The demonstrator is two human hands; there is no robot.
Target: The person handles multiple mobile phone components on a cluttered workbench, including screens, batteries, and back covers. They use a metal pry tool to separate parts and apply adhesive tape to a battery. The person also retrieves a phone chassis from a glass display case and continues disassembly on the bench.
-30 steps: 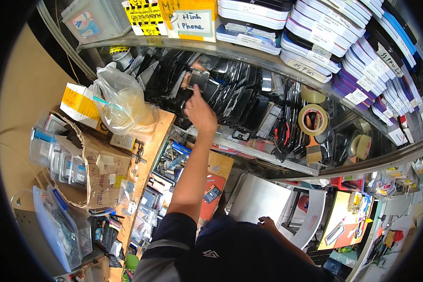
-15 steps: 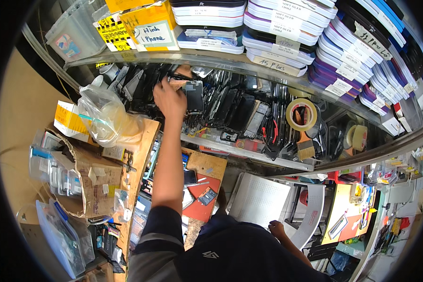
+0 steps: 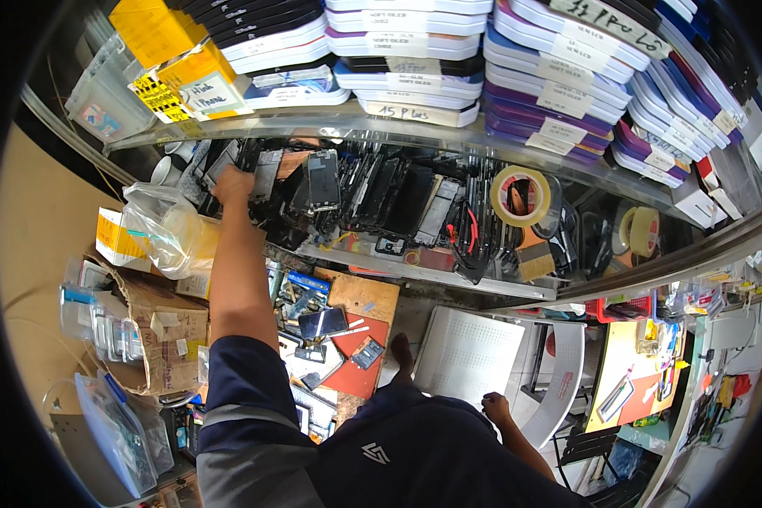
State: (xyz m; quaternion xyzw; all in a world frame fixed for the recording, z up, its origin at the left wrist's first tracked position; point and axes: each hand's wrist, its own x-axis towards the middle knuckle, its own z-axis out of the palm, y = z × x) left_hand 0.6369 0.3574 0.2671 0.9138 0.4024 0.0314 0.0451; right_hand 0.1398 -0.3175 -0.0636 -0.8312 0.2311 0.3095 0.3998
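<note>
My left hand (image 3: 234, 183) reaches into the left end of a glass-fronted shelf packed with phone parts. Its fingers are closed at the lower end of a grey phone screen (image 3: 221, 159), with dark panels close beside it; the fingertips are partly hidden. To the right of the hand lies another phone screen (image 3: 323, 180) with a grey back, on top of the pile. More black phone screens (image 3: 412, 199) stand on edge in rows further right. My right hand (image 3: 495, 408) hangs low beside my body, fingers curled, with no object showing in it.
Stacks of white and purple boxes (image 3: 559, 76) line the upper shelf. A tape roll (image 3: 520, 196) lies among the parts. At left are a plastic bag (image 3: 162, 229) and a cardboard box (image 3: 173, 339). A workbench (image 3: 381, 296) with phones and a white perforated chair (image 3: 470, 351) are below.
My left hand has moved left along the shelf, away from the grey-backed screen it was beside. The view has shifted too. My right hand stays low at my side.
</note>
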